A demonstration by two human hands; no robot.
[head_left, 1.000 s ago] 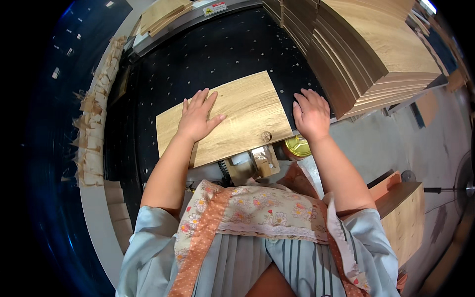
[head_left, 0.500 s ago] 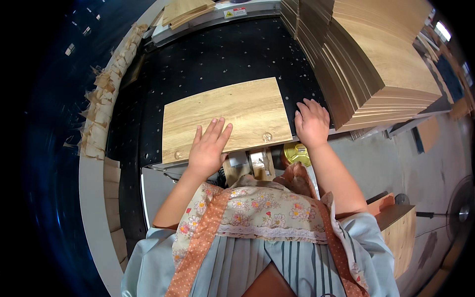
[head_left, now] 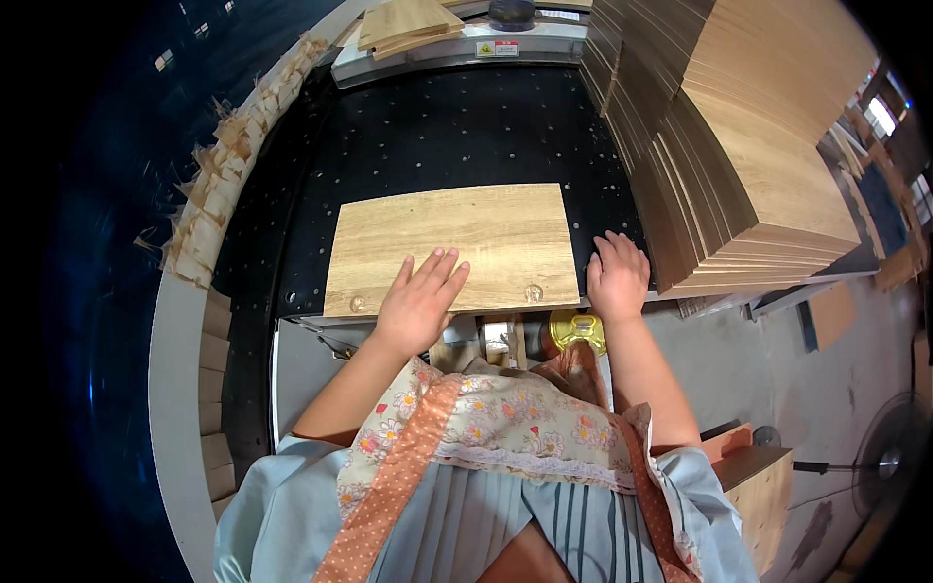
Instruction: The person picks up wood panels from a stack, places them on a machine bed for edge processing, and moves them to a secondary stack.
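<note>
Both hands are lying flat, gripping nothing: left hand (head_left: 420,303) pressing the panel (head_left: 453,248), right hand (head_left: 616,280) at the bench's (head_left: 408,126) near edge; uneven pressure could be skewing it.

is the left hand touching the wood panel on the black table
Touching. The head view shows the left hand lying flat, palm down, on the near edge of the wood panel, fingers spread over its surface with no gap showing.

Wood panel (head_left: 452,243) on blk perforated bed (head_left: 437,126)

Small rectangular red-and-white label (head_left: 496,48) and yellow warning sticker (head_left: 481,49) side by side on pale machine housing (head_left: 525,44), top centre.
</note>
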